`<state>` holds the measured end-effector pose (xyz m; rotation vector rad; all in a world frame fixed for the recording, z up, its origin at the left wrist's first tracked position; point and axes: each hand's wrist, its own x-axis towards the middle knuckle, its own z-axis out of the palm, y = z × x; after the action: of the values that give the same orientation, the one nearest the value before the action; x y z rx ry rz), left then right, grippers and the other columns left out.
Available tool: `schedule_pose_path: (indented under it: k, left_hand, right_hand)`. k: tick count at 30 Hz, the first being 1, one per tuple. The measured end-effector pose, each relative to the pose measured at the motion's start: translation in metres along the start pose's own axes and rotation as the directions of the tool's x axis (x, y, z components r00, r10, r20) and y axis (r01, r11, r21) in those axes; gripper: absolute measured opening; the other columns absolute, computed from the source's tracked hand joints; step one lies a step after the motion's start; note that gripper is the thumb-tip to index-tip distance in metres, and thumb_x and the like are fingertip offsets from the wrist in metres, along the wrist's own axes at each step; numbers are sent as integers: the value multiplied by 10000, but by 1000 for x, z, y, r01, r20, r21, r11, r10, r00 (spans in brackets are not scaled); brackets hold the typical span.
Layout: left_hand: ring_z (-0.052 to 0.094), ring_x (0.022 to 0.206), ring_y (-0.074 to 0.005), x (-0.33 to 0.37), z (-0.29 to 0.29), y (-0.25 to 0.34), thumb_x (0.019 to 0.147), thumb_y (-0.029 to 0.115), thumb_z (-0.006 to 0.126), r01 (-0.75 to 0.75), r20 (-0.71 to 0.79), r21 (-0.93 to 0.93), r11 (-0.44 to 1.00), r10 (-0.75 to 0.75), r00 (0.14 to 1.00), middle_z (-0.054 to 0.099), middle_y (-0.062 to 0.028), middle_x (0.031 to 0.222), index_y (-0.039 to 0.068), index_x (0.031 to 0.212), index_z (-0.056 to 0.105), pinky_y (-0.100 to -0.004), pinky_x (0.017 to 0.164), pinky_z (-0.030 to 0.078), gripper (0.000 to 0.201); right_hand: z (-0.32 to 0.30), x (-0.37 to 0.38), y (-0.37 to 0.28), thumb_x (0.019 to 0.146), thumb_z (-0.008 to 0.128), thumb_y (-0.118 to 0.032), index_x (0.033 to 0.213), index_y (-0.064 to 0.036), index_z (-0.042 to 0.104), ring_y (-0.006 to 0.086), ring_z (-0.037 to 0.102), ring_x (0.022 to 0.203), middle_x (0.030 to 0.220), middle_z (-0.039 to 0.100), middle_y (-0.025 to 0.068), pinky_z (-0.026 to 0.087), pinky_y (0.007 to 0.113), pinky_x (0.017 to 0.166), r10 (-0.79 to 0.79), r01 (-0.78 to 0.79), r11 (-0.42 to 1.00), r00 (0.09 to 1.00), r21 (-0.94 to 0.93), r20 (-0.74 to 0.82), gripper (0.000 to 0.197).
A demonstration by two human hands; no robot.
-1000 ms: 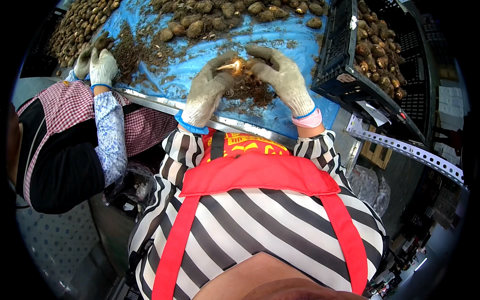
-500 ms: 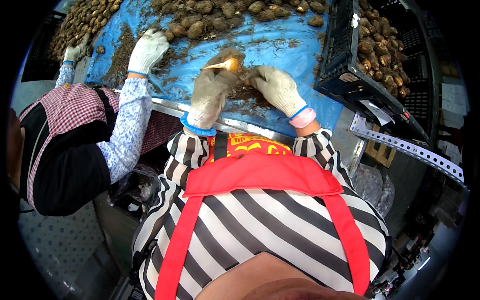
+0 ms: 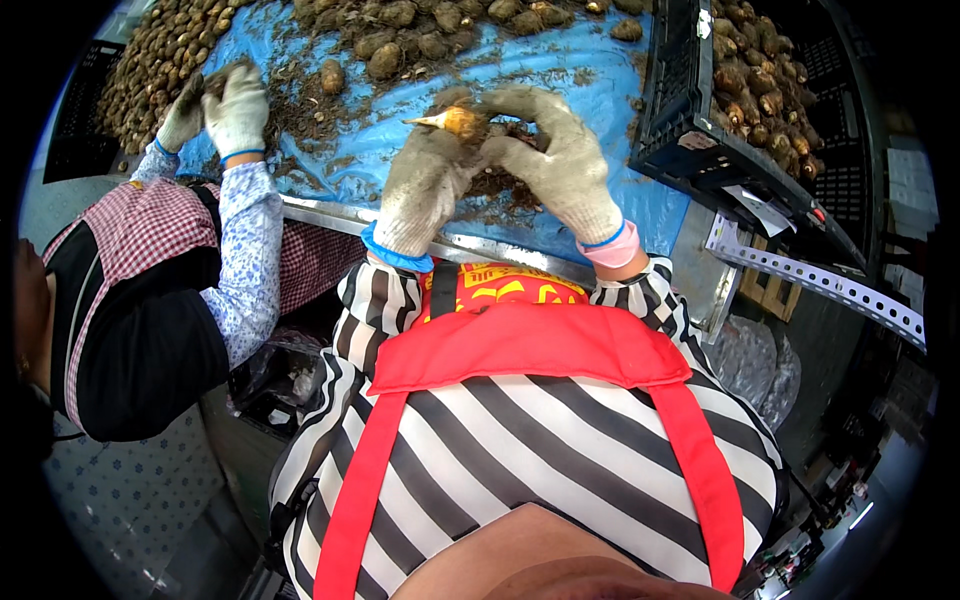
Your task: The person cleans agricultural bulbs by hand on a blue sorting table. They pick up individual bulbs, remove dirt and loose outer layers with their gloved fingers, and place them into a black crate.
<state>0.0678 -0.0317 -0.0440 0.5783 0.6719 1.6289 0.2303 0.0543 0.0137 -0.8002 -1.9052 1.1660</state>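
Note:
A hairy brown taro corm with a pale pointed shoot is up over the blue sheet, its shoot toward the left. Gloved in dirty white, my left hand is closed round it from below. My right hand, in a matching glove, curves over from the right, with fingertips and thumb pressed against the corm's right side. The exact contact there is partly hidden by the fingers. Beneath my hands lie loose dark root scraps.
Brown taro corms are heaped along the far side of the blue sheet. A black crate of corms stands at right, beside a perforated white metal strip. At left, a co-worker's gloved hands work near another heap.
My right hand has come up and leftward, its fingers now curving over onto the corm. The corm has turned slightly in my left hand. The co-worker's near hand has moved left, joining the other.

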Motion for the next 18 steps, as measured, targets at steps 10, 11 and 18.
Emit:
schedule_pose_path:
  k: [10,11,18]
  left_hand:
    - [594,1231,-361,6,11,1,1003,184,620,39,26,-370,928,-32,999,497,-253,1411,-14,1441,406,-509,1064,517,526]
    - [598,1227,-381,7,15,4,989,156,638,43,31,-406,913,-33,999,487,-268,1420,-10,1432,422,-526,1055,524,519]
    - [530,1301,-396,7,9,1,979,196,655,120,68,-544,830,-99,993,441,-273,1458,8,1485,360,-572,1111,454,615]
  right_hand:
    - [0,5,40,778,750,-66,935,-60,713,342,652,1061,1095,687,134,539,433,872,-352,302,846,935,-439,-35,161]
    - [-7,3,44,781,750,-76,925,-62,711,347,655,1050,1091,686,130,543,437,857,-262,214,866,964,-451,-47,150]
    - [-3,1,22,818,752,-133,1070,-68,718,345,648,1063,1154,669,152,550,420,885,-277,253,937,958,-239,-71,263]
